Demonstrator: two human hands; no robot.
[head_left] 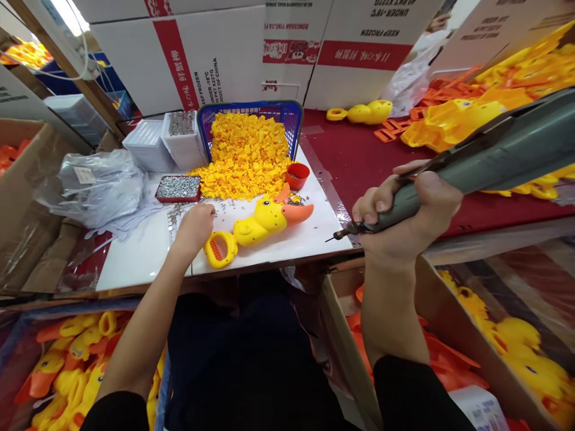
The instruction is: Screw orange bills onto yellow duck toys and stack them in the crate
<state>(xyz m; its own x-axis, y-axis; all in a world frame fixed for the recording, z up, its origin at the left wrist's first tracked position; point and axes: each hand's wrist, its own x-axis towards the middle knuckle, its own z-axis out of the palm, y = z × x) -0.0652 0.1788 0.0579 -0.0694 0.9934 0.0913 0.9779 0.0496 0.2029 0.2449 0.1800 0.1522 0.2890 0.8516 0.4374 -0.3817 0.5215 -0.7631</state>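
My right hand is wrapped round a dark grey power screwdriver, its thin bit pointing left above the white work surface. My left hand has its fingers pressed together near small metal pieces; whatever they pinch is too small to make out. Just right of that hand lies a yellow duck-shaped toy with an orange beak and a ring handle. Behind it, small yellow parts spill from a blue basket. A red tray of screws sits behind my left hand.
A red cup stands beside the yellow parts. Stacked white trays and a plastic bag are at left. White cartons form the back. Boxes of duck parts flank my legs. Yellow and orange parts are heaped at right.
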